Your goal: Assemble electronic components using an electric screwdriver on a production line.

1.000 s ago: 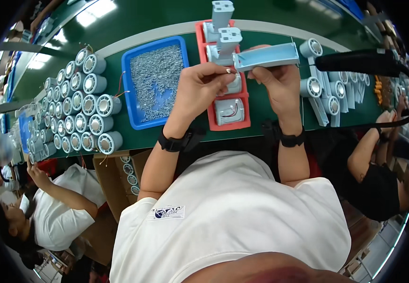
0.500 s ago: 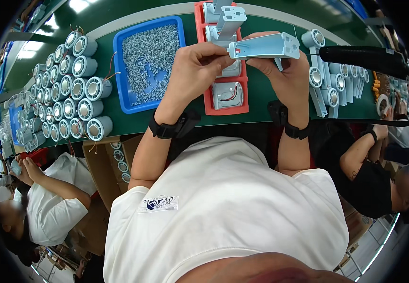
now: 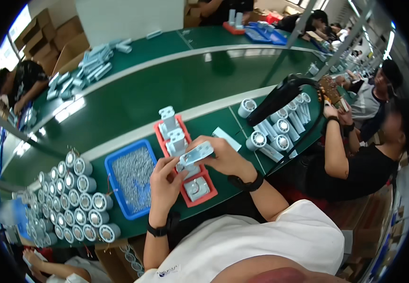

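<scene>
My right hand (image 3: 229, 159) grips a light-blue plastic housing (image 3: 200, 153), long and narrow with small holes at its far end. At the nearer end of that housing, the fingers of my left hand (image 3: 166, 183) are pinched together; whether a small part sits between them is hidden. Beneath my hands is a red tray (image 3: 210, 192) of light-blue fan parts. Two upright pieces (image 3: 176, 139) stand in its far half, and a round-cornered part with wires (image 3: 197, 188) lies in its near compartment.
A blue tray (image 3: 111, 175) of small screws lies left of the red tray. Further left stand rows of round fan motors (image 3: 85, 202). Another light-blue shell (image 3: 227, 138) lies to the right, before assembled fans (image 3: 282, 126) and a black tool (image 3: 275, 101). A co-worker (image 3: 355, 162) sits at right.
The view has swung up and tilted, showing more of the far bench. The housing in my hands is now turned, its far end pointing up to the right. Both hands remain on it.
</scene>
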Available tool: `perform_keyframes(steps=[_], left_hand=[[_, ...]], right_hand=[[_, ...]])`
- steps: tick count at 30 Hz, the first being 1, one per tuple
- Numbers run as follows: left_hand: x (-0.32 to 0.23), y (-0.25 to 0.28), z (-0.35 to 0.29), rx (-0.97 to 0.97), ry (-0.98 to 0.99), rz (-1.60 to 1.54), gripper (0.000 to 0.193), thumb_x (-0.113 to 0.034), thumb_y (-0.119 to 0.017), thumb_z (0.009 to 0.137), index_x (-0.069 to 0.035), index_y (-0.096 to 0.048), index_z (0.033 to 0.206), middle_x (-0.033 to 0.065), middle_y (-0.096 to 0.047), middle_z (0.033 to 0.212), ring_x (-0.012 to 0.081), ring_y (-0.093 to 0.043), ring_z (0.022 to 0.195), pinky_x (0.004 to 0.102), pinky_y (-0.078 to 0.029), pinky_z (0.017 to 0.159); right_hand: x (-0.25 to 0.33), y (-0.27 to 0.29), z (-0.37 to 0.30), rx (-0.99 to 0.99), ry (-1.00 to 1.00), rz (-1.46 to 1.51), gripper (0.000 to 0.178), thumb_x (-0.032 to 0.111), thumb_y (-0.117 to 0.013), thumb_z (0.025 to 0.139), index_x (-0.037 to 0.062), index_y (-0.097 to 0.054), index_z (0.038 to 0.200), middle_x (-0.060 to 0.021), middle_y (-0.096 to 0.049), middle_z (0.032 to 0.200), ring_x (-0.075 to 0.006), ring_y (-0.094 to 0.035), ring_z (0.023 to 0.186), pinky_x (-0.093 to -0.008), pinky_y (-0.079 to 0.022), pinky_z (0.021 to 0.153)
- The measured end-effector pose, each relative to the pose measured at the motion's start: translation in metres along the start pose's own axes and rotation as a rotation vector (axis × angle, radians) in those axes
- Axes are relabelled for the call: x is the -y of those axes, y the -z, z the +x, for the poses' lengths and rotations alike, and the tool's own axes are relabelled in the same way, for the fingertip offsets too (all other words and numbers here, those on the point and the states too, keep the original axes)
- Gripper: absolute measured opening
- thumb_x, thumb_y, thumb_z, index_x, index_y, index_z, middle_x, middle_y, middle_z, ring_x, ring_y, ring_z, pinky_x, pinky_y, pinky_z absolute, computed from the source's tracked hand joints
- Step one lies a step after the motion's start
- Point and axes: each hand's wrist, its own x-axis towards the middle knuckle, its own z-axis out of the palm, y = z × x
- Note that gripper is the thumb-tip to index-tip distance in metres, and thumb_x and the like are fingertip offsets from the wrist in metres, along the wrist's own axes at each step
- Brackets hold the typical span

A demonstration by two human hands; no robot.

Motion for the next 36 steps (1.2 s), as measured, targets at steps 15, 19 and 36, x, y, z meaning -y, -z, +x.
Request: perform_keyframes(steps=[15,19,36], left_hand=[[0.006,-0.002,-0.011,0.013,0.053,0.04,0.047,-0.009,-0.079,0.073,-0.004,-0.065,0.118,0.0136,-0.06,0.111,0.0265,-0.06,0.087,0.0341,-0.051,0.075],[0.022,-0.006,-0.008,0.006,0.01,0.048,0.046,-0.01,-0.079,0.074,-0.004,-0.065,0.117,0.013,-0.06,0.111,0.028,-0.062,0.091,0.0346,-0.052,0.077],[0.032,-0.006,-0.011,-0.026,-0.018,0.065,0.046,-0.012,-0.082,0.07,-0.004,-0.068,0.114,0.011,-0.06,0.101,0.0268,-0.062,0.085,0.0358,-0.052,0.074]], right_hand=[[-0.009,-0.013,-0.016,0.002,-0.043,-0.169,0.028,-0.005,-0.069,0.076,0.0023,-0.067,0.103,-0.0094,-0.067,0.096,-0.0244,-0.065,0.085,-0.031,-0.051,0.073],[-0.012,-0.016,-0.018,0.053,0.017,-0.253,0.028,-0.004,-0.07,0.077,0.0025,-0.067,0.104,-0.0095,-0.067,0.096,-0.0229,-0.065,0.083,-0.0303,-0.051,0.07],[0.025,-0.026,-0.007,0.09,0.031,-0.528,0.023,0.001,-0.07,0.077,-0.0009,-0.058,0.097,-0.0156,-0.061,0.086,-0.0352,-0.061,0.075,-0.0395,-0.048,0.063]])
